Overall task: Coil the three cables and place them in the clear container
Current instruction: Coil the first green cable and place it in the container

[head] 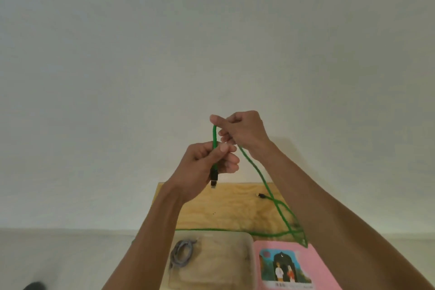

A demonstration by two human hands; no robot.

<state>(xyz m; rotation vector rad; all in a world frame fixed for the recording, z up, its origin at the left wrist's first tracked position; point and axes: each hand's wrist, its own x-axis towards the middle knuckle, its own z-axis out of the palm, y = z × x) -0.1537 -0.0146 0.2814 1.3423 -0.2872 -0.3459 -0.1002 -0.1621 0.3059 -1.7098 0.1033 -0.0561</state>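
Green cable (255, 167) raised, table edge (213, 183) below

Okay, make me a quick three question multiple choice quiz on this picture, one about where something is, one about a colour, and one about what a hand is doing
1. Where is the coiled grey cable?
A. In the clear container
B. On the pink book
C. In the right hand

2. What colour is the cable held up in the air?
A. White
B. Green
C. Red

3. What is the left hand doing?
A. Resting flat on the wooden table
B. Hanging idle
C. Gripping the green cable near its dark plug

Answers: 1 A, the grey coil lies inside the container's left side. 2 B, the raised cable is green. 3 C, its fingers curl round the cable just above the plug.
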